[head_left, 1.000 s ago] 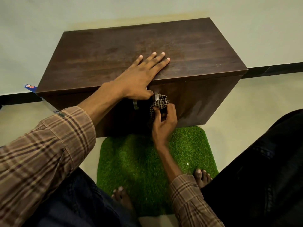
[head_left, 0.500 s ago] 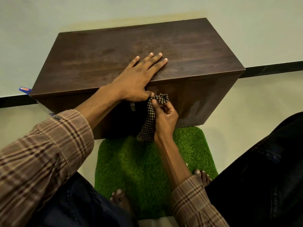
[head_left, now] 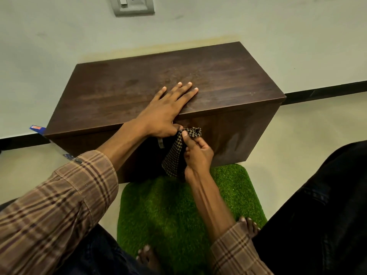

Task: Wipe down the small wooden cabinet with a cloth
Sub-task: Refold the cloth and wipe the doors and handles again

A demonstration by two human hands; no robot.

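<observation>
The left hand [head_left: 166, 110] lies flat on the cabinet [head_left: 218, 80] top, fingers straight & slightly spread, bracing it vs the wall. The right hand [head_left: 196, 151] pinches the checked cloth [head_left: 176, 151] at the front face, beside a metal handle [head_left: 160, 143]. Step looks like front-panel wiping; next probably needs the cloth pressed flat w/ sideways strokes.

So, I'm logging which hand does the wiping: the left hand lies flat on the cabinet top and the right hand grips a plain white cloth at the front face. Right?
Not quite. In the head view the cloth is dark with a small checked pattern, not plain white. The rest holds: the left hand lies flat on the cabinet top, and the right hand grips the cloth at the front face.
</observation>
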